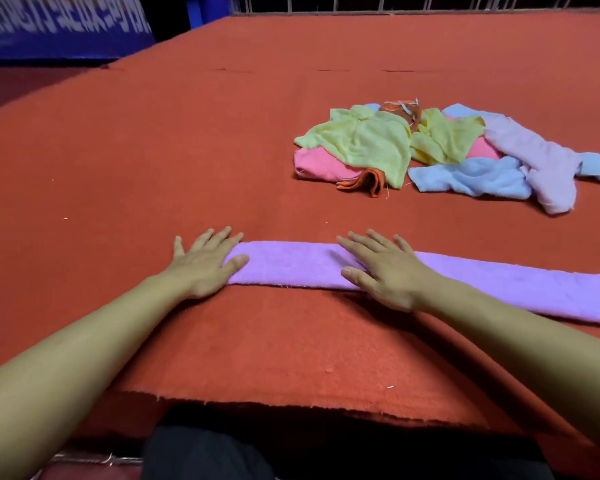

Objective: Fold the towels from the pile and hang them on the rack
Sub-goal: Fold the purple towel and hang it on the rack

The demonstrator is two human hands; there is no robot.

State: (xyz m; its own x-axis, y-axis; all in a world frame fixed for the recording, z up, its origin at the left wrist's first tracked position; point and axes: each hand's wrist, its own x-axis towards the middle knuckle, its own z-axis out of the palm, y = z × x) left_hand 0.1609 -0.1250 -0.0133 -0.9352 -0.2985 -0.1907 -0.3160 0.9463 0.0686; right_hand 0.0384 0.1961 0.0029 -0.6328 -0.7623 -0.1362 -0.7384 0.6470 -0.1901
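A purple towel [291,265], folded into a long narrow strip, lies flat across the red cloth-covered table [153,150] and runs off to the right. My left hand [205,263] lies flat with spread fingers on the strip's left end. My right hand [385,268] presses flat on the strip near its middle. A loose pile of towels [413,147] in yellow, pink, light blue, orange and pale lilac sits farther back on the right. No rack is clearly in view.
The red cloth's frayed front edge [291,407] hangs just before my body. A metal grid fence [395,1] runs along the far side. At the far left stands a blue banner [49,26].
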